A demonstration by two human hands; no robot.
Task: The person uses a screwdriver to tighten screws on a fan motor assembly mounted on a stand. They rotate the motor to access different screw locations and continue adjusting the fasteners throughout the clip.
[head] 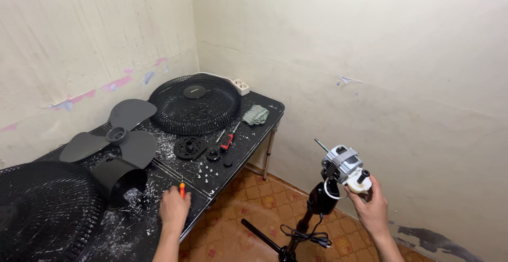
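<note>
- The right hand (pixel 372 205) is clamped from below on the rear of a bare fan motor (pixel 345 165) – silver metal body, white plastic piece by the fingers – which sits atop a black stand (pixel 309 217) over the patterned tile floor (pixel 233 204), well apart from the tabletop (pixel 254 135).
- The motor's long axis runs along its thin shaft (pixel 321 145), pointing up and left, away from the right hand and toward the tabletop.
- The left hand (pixel 174 208) is closed on an orange-handled screwdriver (pixel 182 189) at the tabletop's near edge; the motor lies to its right, across the gap, so the right hand is by far the nearer one.
- On the black tabletop: two round black fan grilles (pixel 193 103), a grey three-blade fan blade (pixel 119 132), a black motor housing (pixel 120 180), a round black plate (pixel 190 147), a red-handled tool (pixel 227 141), small screws (pixel 209 172), a green cloth (pixel 256 115) and a white power strip (pixel 241 86).
- No packages, labels or signs are legible – only torn tape scraps on the wall (pixel 95 93).
</note>
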